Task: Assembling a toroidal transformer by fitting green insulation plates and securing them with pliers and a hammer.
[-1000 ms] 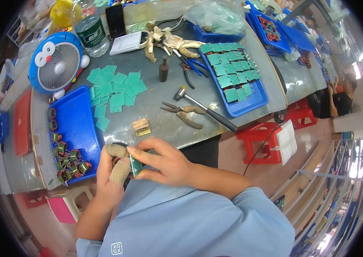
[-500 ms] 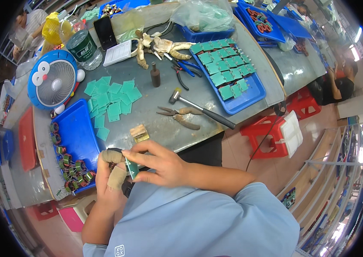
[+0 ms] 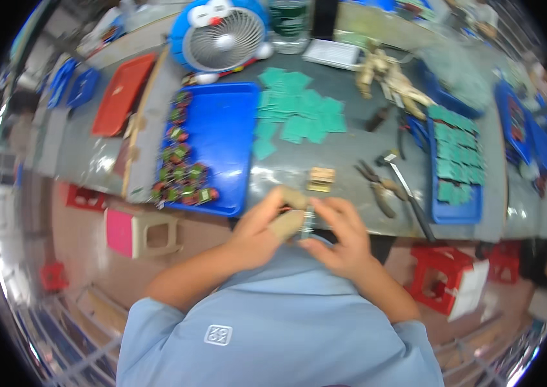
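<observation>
Both my hands meet in front of my body at the bench's near edge. My right hand (image 3: 344,235) pinches a small green circuit board (image 3: 308,224), seen nearly edge-on, between thumb and fingers. My left hand (image 3: 262,226), with tan wraps on its thumb and forefinger, closes round a wire-wound coil; only a small dark-reddish part shows, the rest hidden by the fingers. Coil and board are pressed close together; whether they are joined I cannot tell. Just beyond the hands stands a small wooden block (image 3: 322,175) with a brassy side.
On the left, a blue tray (image 3: 225,148) carries several green-and-red coils (image 3: 180,174). A loose pile of green boards (image 3: 299,106) lies beside it. Pliers (image 3: 380,187), a hammer (image 3: 409,187) and a blue tray of boards (image 3: 457,213) are to the right; a fan (image 3: 222,39) stands behind.
The head view has swung, so the bench is turned and my hands appear farther right. Both hands keep their grip; the board now shows more edge-on.
</observation>
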Demonstrator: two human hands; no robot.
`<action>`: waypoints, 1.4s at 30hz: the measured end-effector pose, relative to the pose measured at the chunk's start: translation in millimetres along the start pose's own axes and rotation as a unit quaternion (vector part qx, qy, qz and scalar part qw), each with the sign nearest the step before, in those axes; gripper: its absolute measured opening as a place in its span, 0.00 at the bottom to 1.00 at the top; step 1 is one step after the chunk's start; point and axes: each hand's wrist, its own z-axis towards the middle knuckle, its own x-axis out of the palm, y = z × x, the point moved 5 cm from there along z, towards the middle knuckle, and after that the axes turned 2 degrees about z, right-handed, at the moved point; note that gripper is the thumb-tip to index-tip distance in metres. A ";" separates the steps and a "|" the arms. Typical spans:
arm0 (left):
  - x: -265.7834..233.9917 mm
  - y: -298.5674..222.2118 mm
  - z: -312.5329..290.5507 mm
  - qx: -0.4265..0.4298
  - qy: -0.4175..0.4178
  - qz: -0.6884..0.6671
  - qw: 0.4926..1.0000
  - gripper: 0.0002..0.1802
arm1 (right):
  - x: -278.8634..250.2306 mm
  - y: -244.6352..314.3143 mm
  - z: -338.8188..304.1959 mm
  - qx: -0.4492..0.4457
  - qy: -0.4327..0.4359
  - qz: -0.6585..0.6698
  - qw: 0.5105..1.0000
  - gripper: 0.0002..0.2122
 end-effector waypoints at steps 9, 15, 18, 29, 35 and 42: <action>1.7 -0.6 7.5 -0.006 0.054 0.004 0.999 0.11 | 4.5 0.3 -0.6 0.005 0.001 0.036 0.999 0.32; -2.7 0.7 2.6 -0.037 -0.014 -0.016 0.999 0.11 | 9.9 -5.0 -1.0 0.007 0.013 0.052 0.999 0.31; 4.3 -5.5 0.5 -0.054 -0.009 -0.060 0.997 0.09 | 8.5 -6.7 0.0 0.012 -0.006 0.073 0.997 0.31; 18.1 -13.8 8.0 -0.063 -0.076 -0.022 0.995 0.02 | 5.0 -12.3 -13.7 0.032 -0.012 0.110 0.993 0.31; 18.5 -8.9 13.3 -0.023 -0.025 -0.021 0.999 0.03 | 1.3 -15.2 -17.0 0.026 -0.017 0.113 0.993 0.32; 23.0 -12.9 12.8 -0.026 -0.021 -0.021 0.999 0.06 | -10.9 -10.5 -15.8 0.024 -0.029 0.109 0.993 0.30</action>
